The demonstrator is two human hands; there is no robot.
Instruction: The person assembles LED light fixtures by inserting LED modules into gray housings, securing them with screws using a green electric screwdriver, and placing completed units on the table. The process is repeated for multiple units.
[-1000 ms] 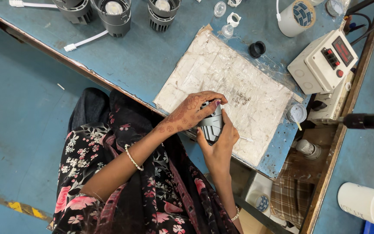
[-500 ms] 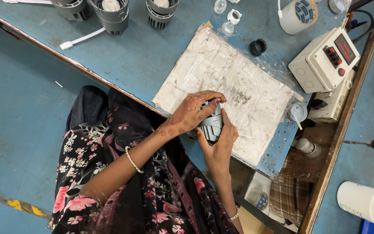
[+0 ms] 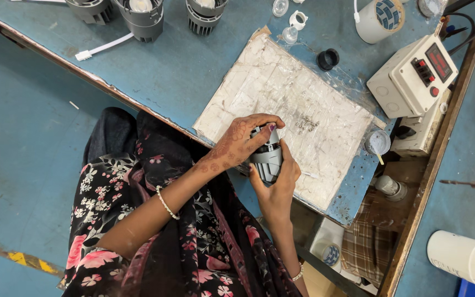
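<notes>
Item: grey finned lamp housing [image 3: 266, 159], held upright above the near edge of the blue bench [image 3: 182, 71], over the near corner of the white plastic-wrapped work pad [image 3: 281, 93].

Left hand [image 3: 240, 144]: fingers curled over the top of the housing, fingertips pinching its upper rim. Right hand [image 3: 277, 190]: wrapped round the ribbed body from below, thumb up along the side, gripping it firmly.

Nearby stock: three more grey finned housings [image 3: 141, 16] along the far edge; a white cable with plug [image 3: 103, 48] lying beside them; a small black ring cap [image 3: 328, 59] just off the pad's far corner; clear small parts [image 3: 290, 34] near the pad's far edge; a white control box with red buttons [image 3: 413, 74] at the right edge; a small tub of white paste with a stick [image 3: 377, 142] between the pad and the box; a white cylindrical container [image 3: 465, 258] on the floor side.

Risk notes, judged: the housing hung past the bench edge, partly over the lap, so a slipped grip would likely have dropped it to the floor rather than the pad. Twisting or pressing at the rim with only fingertips could have seated the top piece crooked. The paste tub stood close enough that a wide elbow or wrist movement might have tipped it.
</notes>
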